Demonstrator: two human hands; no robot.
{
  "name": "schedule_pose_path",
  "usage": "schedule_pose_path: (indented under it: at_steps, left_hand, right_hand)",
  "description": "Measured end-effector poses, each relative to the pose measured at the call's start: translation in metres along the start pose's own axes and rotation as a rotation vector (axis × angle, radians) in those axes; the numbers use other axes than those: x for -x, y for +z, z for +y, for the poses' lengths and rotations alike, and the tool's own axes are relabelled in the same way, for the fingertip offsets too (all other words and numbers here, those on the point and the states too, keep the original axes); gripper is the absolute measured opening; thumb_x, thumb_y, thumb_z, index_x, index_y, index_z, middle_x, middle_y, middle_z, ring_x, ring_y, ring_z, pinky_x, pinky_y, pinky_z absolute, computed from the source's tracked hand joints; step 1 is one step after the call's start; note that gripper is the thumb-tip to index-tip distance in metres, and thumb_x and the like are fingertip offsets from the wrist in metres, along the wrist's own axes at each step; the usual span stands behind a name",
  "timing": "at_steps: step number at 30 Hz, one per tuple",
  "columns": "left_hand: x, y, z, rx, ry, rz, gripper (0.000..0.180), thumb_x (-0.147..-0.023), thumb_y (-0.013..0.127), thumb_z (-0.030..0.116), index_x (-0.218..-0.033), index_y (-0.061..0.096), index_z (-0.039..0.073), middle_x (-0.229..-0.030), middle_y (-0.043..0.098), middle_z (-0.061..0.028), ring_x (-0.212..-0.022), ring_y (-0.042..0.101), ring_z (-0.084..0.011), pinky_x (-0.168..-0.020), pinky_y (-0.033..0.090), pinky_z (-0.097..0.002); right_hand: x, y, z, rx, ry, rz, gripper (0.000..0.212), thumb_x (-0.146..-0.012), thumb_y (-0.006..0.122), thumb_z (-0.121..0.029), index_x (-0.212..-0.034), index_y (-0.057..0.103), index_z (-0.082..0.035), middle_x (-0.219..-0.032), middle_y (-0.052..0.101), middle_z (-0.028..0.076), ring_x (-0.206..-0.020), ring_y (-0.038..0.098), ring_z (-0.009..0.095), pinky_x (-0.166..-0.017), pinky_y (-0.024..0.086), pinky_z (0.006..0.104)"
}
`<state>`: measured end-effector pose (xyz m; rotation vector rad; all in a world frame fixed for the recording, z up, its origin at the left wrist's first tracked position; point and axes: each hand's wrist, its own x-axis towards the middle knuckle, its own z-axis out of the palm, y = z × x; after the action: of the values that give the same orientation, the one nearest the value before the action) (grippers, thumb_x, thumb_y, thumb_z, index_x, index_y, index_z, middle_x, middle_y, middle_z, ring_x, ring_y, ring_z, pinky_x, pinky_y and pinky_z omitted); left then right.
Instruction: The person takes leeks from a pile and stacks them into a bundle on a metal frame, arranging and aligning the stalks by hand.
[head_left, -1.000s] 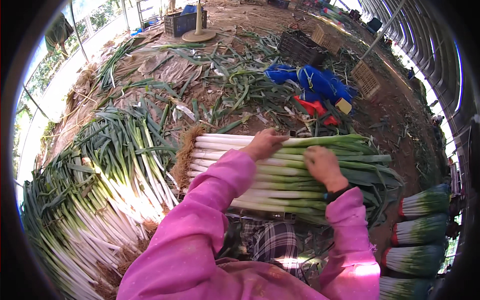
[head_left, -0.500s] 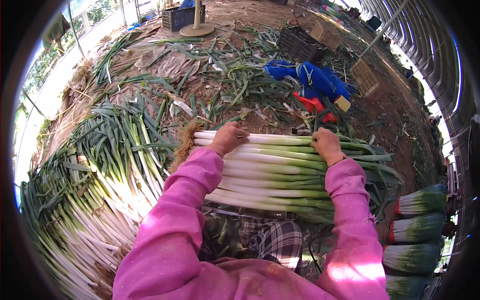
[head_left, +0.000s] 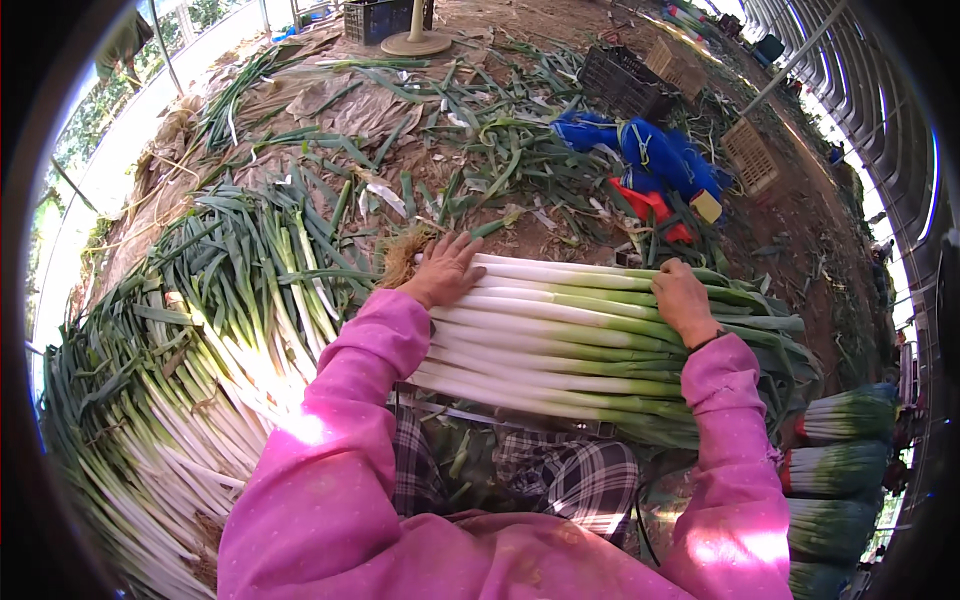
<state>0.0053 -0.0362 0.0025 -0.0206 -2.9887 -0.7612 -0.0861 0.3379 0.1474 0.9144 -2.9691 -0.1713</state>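
Note:
A layer of long green onions (head_left: 560,340) lies side by side across in front of me, above my knees. Their white shafts point left and their green leaves right. Flat on the white ends, close to the roots (head_left: 403,255), rests my left hand (head_left: 445,270), fingers spread and open. My right hand (head_left: 686,302) is closed, its fingers curled over the far edge of the row where white turns to green. What its fingertips grip is partly hidden.
To my left spreads a big pile of green onions (head_left: 210,350). Bundled onions (head_left: 835,470) stand at the right. Beyond lie blue netting (head_left: 650,155), a red cloth (head_left: 645,205), a black crate (head_left: 625,85), a tan crate (head_left: 750,155), a round-based stand (head_left: 416,43) and scattered leaves.
My left hand has gone from pinching at the far edge to lying spread nearer the roots. My right hand keeps its place on the onions. The whole view has shifted slightly.

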Motion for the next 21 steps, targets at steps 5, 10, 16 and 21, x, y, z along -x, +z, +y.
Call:
schedule_pose_path:
  at_steps: [5, 10, 16, 21]
  left_hand:
    - [0.004, -0.012, -0.001, -0.091, -0.018, -0.189, 0.066, -0.092, 0.035, 0.057, -0.145, 0.03, 0.018, -0.153, 0.016, -0.014, -0.142, 0.008, -0.0357, -0.113, 0.005, -0.0517]
    - [0.004, -0.012, 0.004, -0.056, -0.045, -0.19, 0.067, -0.091, 0.036, 0.059, -0.146, 0.029, 0.021, -0.154, 0.013, -0.0138, -0.142, 0.006, -0.0351, -0.112, 0.004, -0.053]
    - [0.017, -0.017, -0.006, -0.026, -0.018, -0.187, 0.071, -0.089, 0.04, 0.06, -0.146, 0.028, 0.018, -0.155, 0.008, -0.015, -0.143, 0.003, -0.0344, -0.112, 0.005, -0.0532]
    - [0.017, -0.016, -0.008, -0.033, 0.008, -0.168, 0.07, -0.089, 0.042, 0.058, -0.145, 0.029, 0.018, -0.155, 0.007, -0.0152, -0.143, 0.002, -0.0342, -0.112, 0.006, -0.0527]
  right_hand:
    - [0.019, 0.001, -0.014, -0.026, 0.047, -0.031, 0.049, -0.089, 0.052, -0.039, -0.122, 0.055, -0.002, -0.138, 0.043, 0.016, -0.125, 0.039, 0.035, -0.105, 0.032, 0.0468]
    - [0.015, 0.003, -0.025, 0.03, 0.152, -0.18, 0.063, -0.092, 0.045, -0.045, -0.136, 0.04, -0.001, -0.148, 0.03, 0.014, -0.138, 0.024, 0.032, -0.111, 0.022, 0.049]
    - [0.024, 0.007, -0.022, 0.042, 0.133, -0.098, 0.062, -0.092, 0.045, -0.044, -0.136, 0.04, 0.0, -0.147, 0.032, 0.015, -0.137, 0.025, 0.031, -0.111, 0.023, 0.0488]
    - [0.014, 0.01, -0.028, 0.083, 0.132, -0.072, 0.063, -0.092, 0.045, -0.044, -0.135, 0.04, 0.001, -0.146, 0.033, 0.016, -0.137, 0.026, 0.032, -0.111, 0.023, 0.0491]
